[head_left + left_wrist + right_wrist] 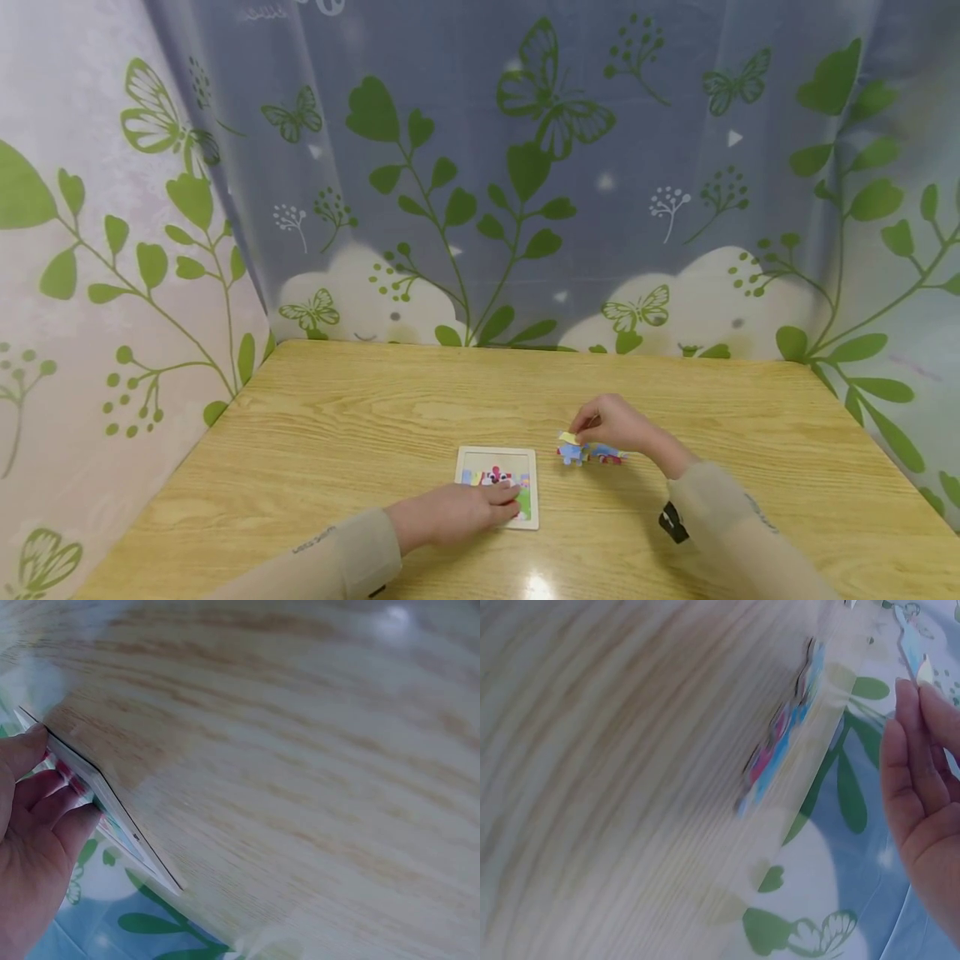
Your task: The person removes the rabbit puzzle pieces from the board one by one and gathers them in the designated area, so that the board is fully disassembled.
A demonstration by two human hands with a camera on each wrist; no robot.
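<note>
A square jigsaw puzzle board [498,451] with a pale frame lies on the table, its lower part filled with coloured pieces and its upper part bare. My left hand [467,510] rests over its lower left, fingers laid across the pieces; in the left wrist view the thumb touches the board's edge [112,799]. Right of the board, my right hand [617,423] pinches a blue and yellow puzzle piece [909,641] between thumb and fingertips, lifted off the table. Under and beside that hand lie several loose puzzle pieces [780,739], blue with red and pink, partly overlapping.
The wooden table [360,408] carries the board and pieces. A blue curtain [465,167] with green leaves and butterflies hangs behind its far edge, and pale printed curtain stands at both sides. A dark strap [672,522] hangs at the right sleeve.
</note>
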